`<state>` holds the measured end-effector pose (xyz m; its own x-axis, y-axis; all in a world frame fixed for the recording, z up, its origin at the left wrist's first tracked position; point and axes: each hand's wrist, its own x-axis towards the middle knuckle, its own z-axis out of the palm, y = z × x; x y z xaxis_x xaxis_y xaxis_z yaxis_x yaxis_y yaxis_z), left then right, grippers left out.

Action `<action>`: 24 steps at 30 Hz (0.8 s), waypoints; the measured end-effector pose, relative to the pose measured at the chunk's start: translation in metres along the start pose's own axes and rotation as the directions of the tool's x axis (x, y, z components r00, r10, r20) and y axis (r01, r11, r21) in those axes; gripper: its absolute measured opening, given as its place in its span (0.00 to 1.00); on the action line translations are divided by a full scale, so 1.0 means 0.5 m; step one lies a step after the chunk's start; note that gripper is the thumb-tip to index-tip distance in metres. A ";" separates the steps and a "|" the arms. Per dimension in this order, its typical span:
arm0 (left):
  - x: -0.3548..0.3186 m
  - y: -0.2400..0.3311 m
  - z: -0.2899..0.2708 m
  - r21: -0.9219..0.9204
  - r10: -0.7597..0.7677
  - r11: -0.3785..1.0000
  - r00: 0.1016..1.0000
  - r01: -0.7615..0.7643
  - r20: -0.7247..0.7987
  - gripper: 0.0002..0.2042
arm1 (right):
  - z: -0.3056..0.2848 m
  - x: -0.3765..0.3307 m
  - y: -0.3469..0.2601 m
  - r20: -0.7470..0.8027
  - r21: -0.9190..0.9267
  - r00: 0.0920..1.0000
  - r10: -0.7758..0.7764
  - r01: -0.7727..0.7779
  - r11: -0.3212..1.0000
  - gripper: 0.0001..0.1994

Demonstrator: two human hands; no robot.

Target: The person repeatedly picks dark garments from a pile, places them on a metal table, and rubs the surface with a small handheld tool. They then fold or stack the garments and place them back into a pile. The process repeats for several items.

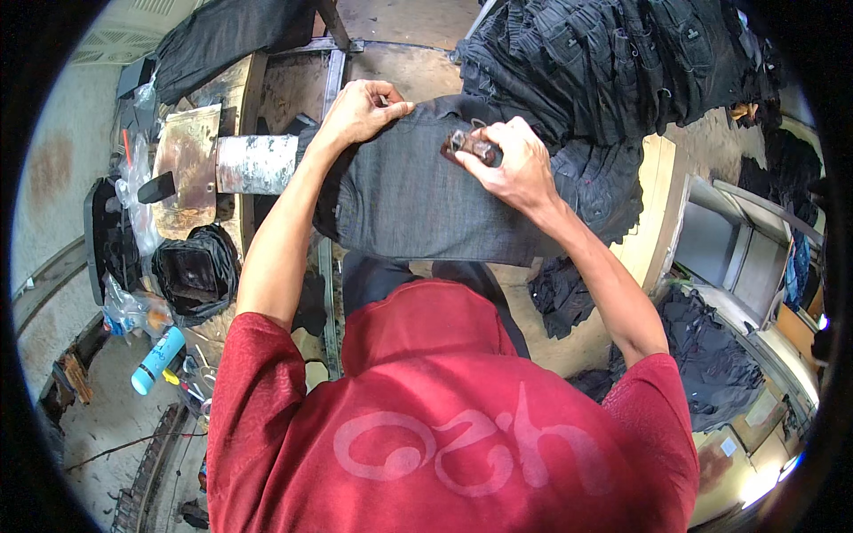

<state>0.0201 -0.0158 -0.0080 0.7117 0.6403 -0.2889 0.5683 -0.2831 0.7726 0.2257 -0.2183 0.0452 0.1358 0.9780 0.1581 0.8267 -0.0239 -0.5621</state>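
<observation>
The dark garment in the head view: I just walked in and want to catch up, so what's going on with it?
A person's left hand is at the far edge of the dark garment; whether its fingers pinch the cloth is hard to tell. The right hand grips a small dark brown tool over the cloth; contact is unclear. A pale, worn support extends from the garment's left end. More dark garments are heaped beyond, to the right.
</observation>
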 end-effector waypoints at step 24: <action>-0.373 -0.143 0.158 -0.613 -0.540 0.748 0.769 0.253 -0.342 0.63 | 0.413 0.382 -0.526 0.420 0.427 0.805 -0.419 0.232 0.874 0.33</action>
<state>-0.1208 -0.1717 -0.0542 0.0987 0.8896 -0.4459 0.3517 0.3880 0.8519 -0.0788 0.0176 0.0556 -0.4665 0.8843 0.0213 0.5210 0.2942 -0.8012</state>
